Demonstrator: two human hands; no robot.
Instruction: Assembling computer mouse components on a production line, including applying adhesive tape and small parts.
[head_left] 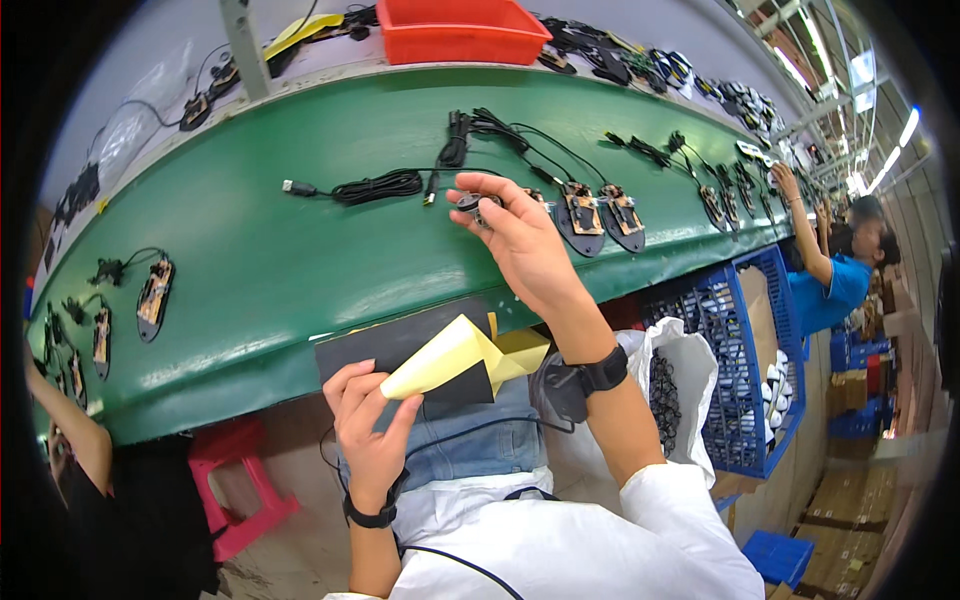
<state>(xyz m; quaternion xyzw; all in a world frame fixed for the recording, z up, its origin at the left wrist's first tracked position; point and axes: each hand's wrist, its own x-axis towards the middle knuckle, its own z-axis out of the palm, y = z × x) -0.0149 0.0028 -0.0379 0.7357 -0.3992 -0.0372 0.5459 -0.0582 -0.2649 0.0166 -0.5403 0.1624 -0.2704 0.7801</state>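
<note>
My left hand [368, 430] pinches a folded piece of yellow paper [440, 358] at its lower left corner. Under the paper a black flat sheet [365, 348] lies at the near edge of the green belt, partly over my lap. Raised above the belt, my right hand [528, 245] closes its thumb and fingers on a small round dark part [474, 204], whose exact kind I cannot make out. Just right of that hand lie two computer mouse bases with circuit boards, one [582, 220] beside the other [624, 218]. A coiled black cable [375, 187] with a plug lies left of it.
The green belt [250, 230] carries more mouse bases [154, 298] at both ends. A red bin [460, 32] stands on the back shelf. A white sack [690, 350] and blue crate [745, 400] are at right, a pink stool [235, 490] at left. People work on both sides.
</note>
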